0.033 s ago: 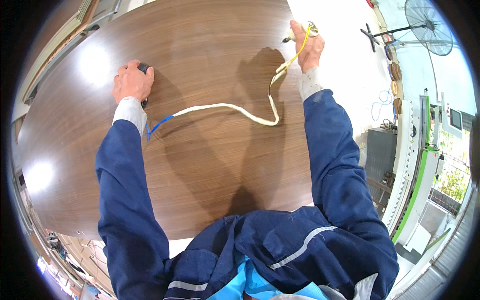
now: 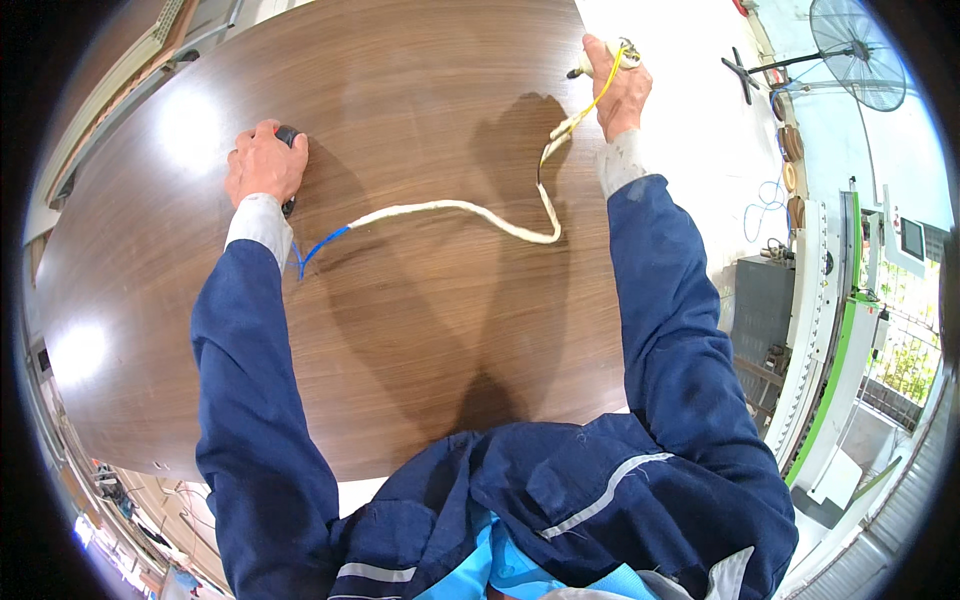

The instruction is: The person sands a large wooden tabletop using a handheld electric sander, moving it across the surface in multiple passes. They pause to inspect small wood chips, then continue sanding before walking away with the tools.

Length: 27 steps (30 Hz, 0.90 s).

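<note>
On a brown wood-grain panel [image 2: 430, 330], my left hand [image 2: 265, 163] is curled over a black object [image 2: 288, 134]. The palm and fingers hide most of it; dark ends stick out beside the thumb and near the wrist. At the far right edge of the panel, my right hand [image 2: 622, 95] is closed round a whitish wrapped bundle [image 2: 628, 55] with a small dark tip at its left. A yellow wire runs down from that bundle into a white-sheathed cable [image 2: 440, 205]. The cable bends across the panel and ends in a blue piece [image 2: 325, 243] next to my left cuff.
A large black pedestal fan [image 2: 855, 50] stands at the upper right. Down the right side are a grey metal box [image 2: 762, 300] and a long machine with a green edge [image 2: 825, 400]. Blue tubing [image 2: 765, 210] loops on the pale floor.
My right hand has shifted slightly up and to the right with the bundle. The cable has moved a little the same way, its bend rising. My left hand has stayed in place.
</note>
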Motion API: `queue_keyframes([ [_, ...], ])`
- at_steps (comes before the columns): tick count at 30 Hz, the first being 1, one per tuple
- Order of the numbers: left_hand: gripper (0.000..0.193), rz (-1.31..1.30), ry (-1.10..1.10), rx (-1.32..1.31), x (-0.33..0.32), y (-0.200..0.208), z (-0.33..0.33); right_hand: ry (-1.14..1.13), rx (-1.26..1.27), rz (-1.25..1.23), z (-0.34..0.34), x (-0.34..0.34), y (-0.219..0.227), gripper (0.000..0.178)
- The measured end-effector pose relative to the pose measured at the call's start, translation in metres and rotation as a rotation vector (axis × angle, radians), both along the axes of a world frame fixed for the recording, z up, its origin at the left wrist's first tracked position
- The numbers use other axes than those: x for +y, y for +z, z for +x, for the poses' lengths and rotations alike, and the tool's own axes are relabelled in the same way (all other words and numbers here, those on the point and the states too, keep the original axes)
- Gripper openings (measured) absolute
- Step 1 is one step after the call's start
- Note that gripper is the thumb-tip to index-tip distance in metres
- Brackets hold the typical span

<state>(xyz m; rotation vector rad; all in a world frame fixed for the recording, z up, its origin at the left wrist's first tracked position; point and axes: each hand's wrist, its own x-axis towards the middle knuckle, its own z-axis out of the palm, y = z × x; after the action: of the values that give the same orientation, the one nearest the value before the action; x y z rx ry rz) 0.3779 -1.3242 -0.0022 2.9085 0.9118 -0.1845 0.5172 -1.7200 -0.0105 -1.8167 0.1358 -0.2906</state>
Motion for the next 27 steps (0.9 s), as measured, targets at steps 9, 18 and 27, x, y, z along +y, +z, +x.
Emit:
queue_keyframes([
  [9,0.055,0.003,0.002,0.003,0.004,0.001,0.02,0.014,-0.153,0.07,0.044,0.008,-0.023,0.03],
  [18,0.056,-0.004,-0.019,-0.001,0.011,0.001,0.043,-0.034,-0.063,0.109,0.068,0.019,-0.019,0.027],
  [27,0.055,0.0,-0.038,-0.013,0.013,0.004,0.062,0.021,-0.104,-0.021,0.103,0.022,-0.017,0.03],
])
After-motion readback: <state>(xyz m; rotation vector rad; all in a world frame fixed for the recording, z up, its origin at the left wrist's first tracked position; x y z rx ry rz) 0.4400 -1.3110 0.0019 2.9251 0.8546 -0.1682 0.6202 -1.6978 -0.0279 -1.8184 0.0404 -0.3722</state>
